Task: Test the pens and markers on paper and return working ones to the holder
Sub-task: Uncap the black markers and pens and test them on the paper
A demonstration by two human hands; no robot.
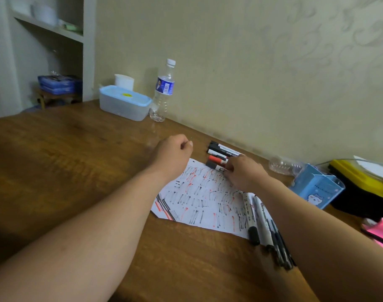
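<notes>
Left hand (175, 150): curled into a fist over the wooden table (77, 171), just off the far left corner of the paper. I see nothing in it.

Right hand (245, 174): at the far edge of the test paper (199, 205), fingers curled round the white barrel of the dark-capped marker (213, 165). The cap points left and the marker lies flat at the paper's edge.

Red-capped marker (216, 159) lies just beyond it, side by side. Black-capped markers (216, 148) are next in the same row, toward the wall. I can't get an exact count; their barrels run behind the hand.

The paper is covered in short black and red strokes. Thin pens (262, 223) lie along its right edge, dark ends toward the camera, partly hidden by the person's right forearm.

Blue pen holder (317, 188): on the table just right of the right wrist, cat print on its front, well apart from the marker row.

Crushed clear bottle (282, 166) lies behind the holder against the wall. Yellow-and-black case (360, 182) is right of the holder. There's a pink item (380, 232) at the frame edge, too blurred to name.

Far end: water bottle (163, 92) upright by the wall, blue-lidded plastic box (125, 103) just left of it, white cup (124, 81) behind the box.
</notes>
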